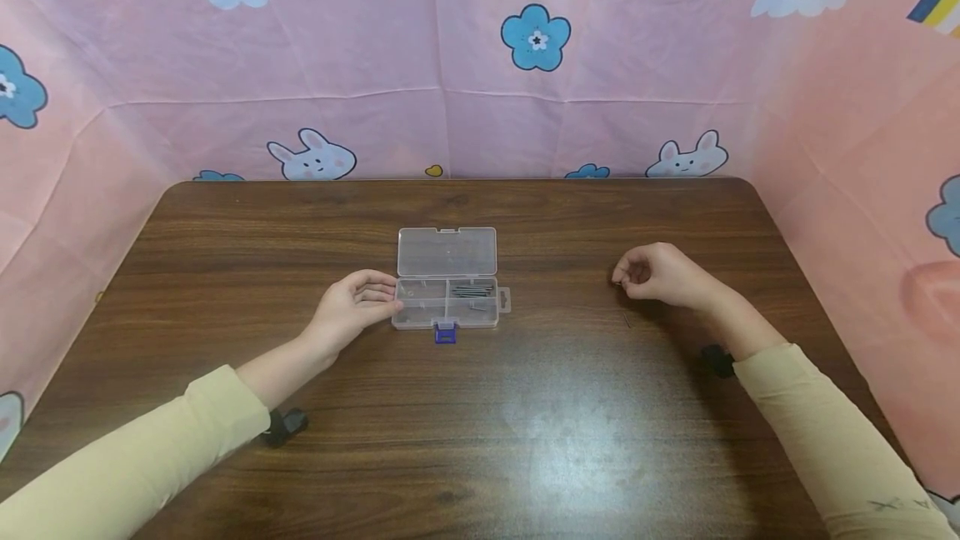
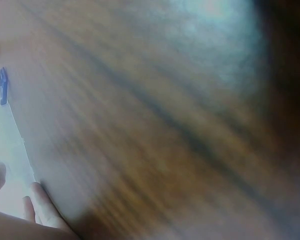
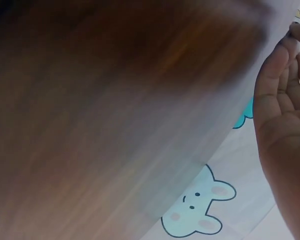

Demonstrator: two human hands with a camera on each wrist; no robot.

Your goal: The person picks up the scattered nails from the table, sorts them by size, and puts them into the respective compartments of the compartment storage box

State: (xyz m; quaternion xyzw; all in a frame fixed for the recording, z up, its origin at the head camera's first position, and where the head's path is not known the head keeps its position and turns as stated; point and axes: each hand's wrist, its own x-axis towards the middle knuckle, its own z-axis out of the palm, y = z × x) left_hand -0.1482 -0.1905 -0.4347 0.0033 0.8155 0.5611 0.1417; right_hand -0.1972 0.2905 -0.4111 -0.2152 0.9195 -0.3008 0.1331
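Note:
A clear plastic compartment box (image 1: 472, 325) with its lid (image 1: 447, 252) raised lies on the table. Several long dark nails (image 1: 472, 292) fill its back right compartment, and a small nail (image 1: 477, 308) is in the front right one. My left hand (image 1: 348, 309) holds the box's left end, thumb at the front, fingers along the side. Off to the right, my right hand (image 1: 660, 275) has thumb and forefinger pinched together; a tiny dark tip (image 3: 294, 23) shows between them in the right wrist view, mostly hidden. A thin nail (image 1: 627, 320) lies on the tabletop just below that hand.
The brown wood-grain table (image 1: 480, 440) has its back edge against a pink printed cloth (image 1: 480, 132). A blue latch (image 1: 446, 334) sticks out from the box's front, and a clear hanging tab (image 1: 505, 300) from its right side.

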